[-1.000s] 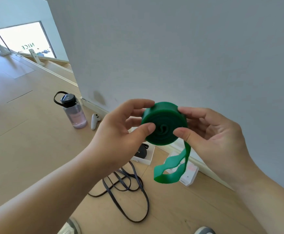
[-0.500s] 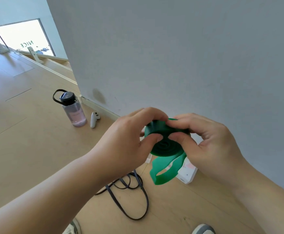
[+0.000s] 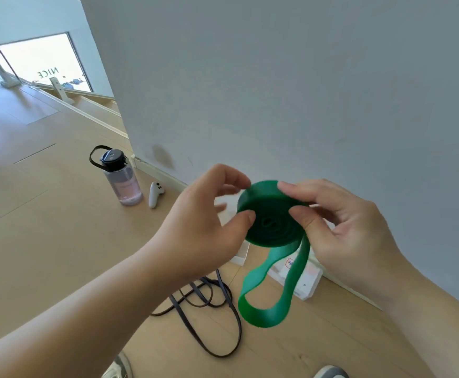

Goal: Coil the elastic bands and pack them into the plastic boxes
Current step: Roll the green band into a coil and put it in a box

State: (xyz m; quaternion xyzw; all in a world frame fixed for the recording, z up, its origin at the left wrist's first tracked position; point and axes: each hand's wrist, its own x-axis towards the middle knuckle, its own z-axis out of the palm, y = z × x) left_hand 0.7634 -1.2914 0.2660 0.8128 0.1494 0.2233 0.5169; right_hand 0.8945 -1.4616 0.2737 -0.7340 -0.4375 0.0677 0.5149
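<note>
The green band, mostly wound into a flat coil with a loose loop hanging under it, is held in mid-air. The left hand pinches the coil's left edge, thumb on its face, forefinger curled over the rim. The right hand pinches its right side, thumb near the centre. Below the coil, a black band and a box lie on the floor.

Green band: wound into a flat coil held in the air, with a loose loop hanging from its five o'clock edge.
Left hand: pinches the coil at nine o'clock, thumb on its face.
Right hand: pinches it at two o'clock.
Black band: lies loose on the floor, at seven o'clock from the coil.
Water bottle: stands upright at ten o'clock.
White box: by the wall at five o'clock.
</note>
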